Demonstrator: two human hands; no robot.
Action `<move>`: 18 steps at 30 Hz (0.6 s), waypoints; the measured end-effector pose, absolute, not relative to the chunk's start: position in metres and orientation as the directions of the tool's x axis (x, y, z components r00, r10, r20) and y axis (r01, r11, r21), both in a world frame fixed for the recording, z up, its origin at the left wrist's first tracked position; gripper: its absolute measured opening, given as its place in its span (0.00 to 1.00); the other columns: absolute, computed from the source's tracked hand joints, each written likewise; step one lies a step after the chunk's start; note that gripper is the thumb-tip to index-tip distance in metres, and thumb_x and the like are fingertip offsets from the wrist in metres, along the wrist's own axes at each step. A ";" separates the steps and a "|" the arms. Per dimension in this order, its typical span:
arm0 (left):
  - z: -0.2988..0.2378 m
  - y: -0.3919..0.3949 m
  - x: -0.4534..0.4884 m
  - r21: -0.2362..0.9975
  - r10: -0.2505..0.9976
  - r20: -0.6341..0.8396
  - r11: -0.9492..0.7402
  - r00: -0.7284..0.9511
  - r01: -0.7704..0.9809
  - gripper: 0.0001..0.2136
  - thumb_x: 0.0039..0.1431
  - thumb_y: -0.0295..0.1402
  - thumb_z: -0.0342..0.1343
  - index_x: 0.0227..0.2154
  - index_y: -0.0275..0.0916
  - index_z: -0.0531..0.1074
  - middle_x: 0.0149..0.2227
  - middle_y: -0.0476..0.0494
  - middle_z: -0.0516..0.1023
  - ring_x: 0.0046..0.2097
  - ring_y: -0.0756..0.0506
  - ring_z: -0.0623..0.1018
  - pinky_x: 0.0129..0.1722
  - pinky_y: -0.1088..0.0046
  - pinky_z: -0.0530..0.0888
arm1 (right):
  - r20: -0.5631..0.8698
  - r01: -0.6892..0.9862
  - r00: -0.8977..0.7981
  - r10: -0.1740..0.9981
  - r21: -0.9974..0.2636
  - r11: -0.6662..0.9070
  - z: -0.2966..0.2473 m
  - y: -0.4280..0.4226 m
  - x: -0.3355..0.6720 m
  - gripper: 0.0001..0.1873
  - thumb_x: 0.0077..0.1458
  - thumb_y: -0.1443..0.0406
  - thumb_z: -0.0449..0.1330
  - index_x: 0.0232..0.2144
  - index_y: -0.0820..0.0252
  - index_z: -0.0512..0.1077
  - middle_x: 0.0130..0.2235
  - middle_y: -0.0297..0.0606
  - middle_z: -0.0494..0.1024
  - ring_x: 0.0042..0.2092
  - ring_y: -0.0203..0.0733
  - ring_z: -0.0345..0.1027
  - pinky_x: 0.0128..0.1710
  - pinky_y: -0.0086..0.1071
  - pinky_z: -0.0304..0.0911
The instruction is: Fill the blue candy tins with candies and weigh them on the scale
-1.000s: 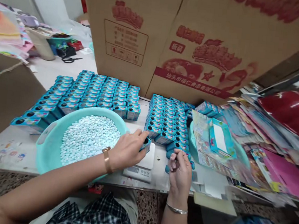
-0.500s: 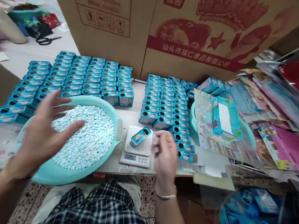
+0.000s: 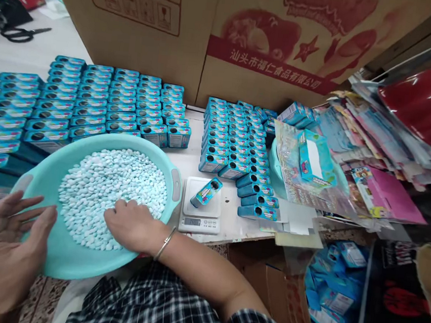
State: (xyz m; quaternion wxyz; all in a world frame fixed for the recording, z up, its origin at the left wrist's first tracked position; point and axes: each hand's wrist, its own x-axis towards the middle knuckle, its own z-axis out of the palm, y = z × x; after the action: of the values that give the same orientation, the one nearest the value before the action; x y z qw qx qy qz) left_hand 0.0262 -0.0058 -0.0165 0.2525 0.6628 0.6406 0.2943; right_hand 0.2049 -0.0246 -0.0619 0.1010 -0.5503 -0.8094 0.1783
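My right hand is inside the turquoise basin, its fingers curled down into a heap of pale blue and white candies. Its fingertips are hidden among them. At the basin's left rim is my left hand, slightly blurred, with fingers apart and nothing in them. Just right of the basin stands a small white scale. One blue candy box lies slanted on the scale's pan.
Rows of blue boxes stand behind the basin, and more rows behind the scale. A large cardboard carton walls off the back. Packets are piled at right. Below the table edge, a bag holds blue boxes.
My right hand has moved left from beside the scale into the candies. My left hand has moved left and down from over the basin to its rim. The camera view has shifted.
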 end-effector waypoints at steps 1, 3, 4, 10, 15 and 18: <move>-0.011 -0.007 0.031 0.743 0.995 0.091 -0.044 -0.037 0.667 0.31 0.55 0.46 0.57 0.60 0.64 0.53 0.62 0.58 0.67 0.55 0.35 0.74 0.56 0.45 0.73 | -0.056 0.849 -0.370 0.927 -0.427 0.313 -0.061 -0.024 0.203 0.10 0.61 0.64 0.53 0.41 0.64 0.68 0.42 0.40 0.74 0.37 0.44 0.68 0.34 0.37 0.67; -0.003 -0.007 0.036 0.786 0.989 0.115 -0.031 -0.096 0.617 0.29 0.52 0.42 0.61 0.57 0.61 0.61 0.57 0.58 0.72 0.52 0.36 0.77 0.54 0.45 0.75 | -0.066 0.820 -0.313 0.947 -0.523 0.234 -0.055 -0.022 0.201 0.08 0.58 0.67 0.54 0.41 0.62 0.68 0.40 0.37 0.73 0.36 0.41 0.67 0.35 0.36 0.66; -0.002 -0.007 0.036 0.793 0.987 0.114 -0.024 -0.109 0.609 0.29 0.51 0.42 0.61 0.58 0.59 0.62 0.56 0.55 0.73 0.50 0.35 0.78 0.53 0.44 0.75 | -0.051 0.772 -0.253 0.966 -0.613 0.170 -0.052 -0.020 0.201 0.08 0.58 0.67 0.54 0.41 0.61 0.68 0.40 0.36 0.73 0.35 0.40 0.67 0.36 0.36 0.65; -0.024 0.001 0.024 0.840 0.955 0.248 -0.129 -0.162 0.527 0.35 0.46 0.40 0.65 0.59 0.39 0.65 0.51 0.34 0.77 0.42 0.35 0.80 0.46 0.47 0.77 | -0.348 -0.543 -0.172 0.922 -0.747 -0.384 -0.030 -0.008 0.211 0.08 0.59 0.62 0.53 0.40 0.56 0.67 0.33 0.32 0.72 0.28 0.34 0.64 0.24 0.26 0.59; -0.027 0.001 0.023 0.836 0.954 0.259 -0.143 -0.150 0.530 0.31 0.49 0.38 0.64 0.58 0.39 0.65 0.49 0.37 0.77 0.38 0.41 0.81 0.41 0.59 0.79 | -0.517 -0.941 -0.288 0.806 -0.006 -0.339 -0.028 -0.007 0.203 0.07 0.59 0.64 0.49 0.36 0.58 0.66 0.29 0.34 0.72 0.33 0.42 0.73 0.34 0.42 0.72; -0.022 0.000 0.024 0.846 0.959 0.244 -0.139 -0.144 0.514 0.30 0.51 0.37 0.63 0.58 0.42 0.65 0.48 0.40 0.77 0.38 0.43 0.80 0.41 0.62 0.79 | -0.552 -0.963 -0.262 0.792 0.097 -0.251 -0.028 -0.009 0.194 0.08 0.59 0.62 0.49 0.34 0.58 0.66 0.26 0.32 0.71 0.27 0.38 0.69 0.27 0.35 0.70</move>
State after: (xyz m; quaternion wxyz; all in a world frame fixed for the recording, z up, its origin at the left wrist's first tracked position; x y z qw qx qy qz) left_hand 0.0236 -0.0005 -0.0216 0.2472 0.6058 0.6080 0.4498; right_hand 0.1941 -0.0091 -0.0280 0.5735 -0.2004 0.2135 0.7651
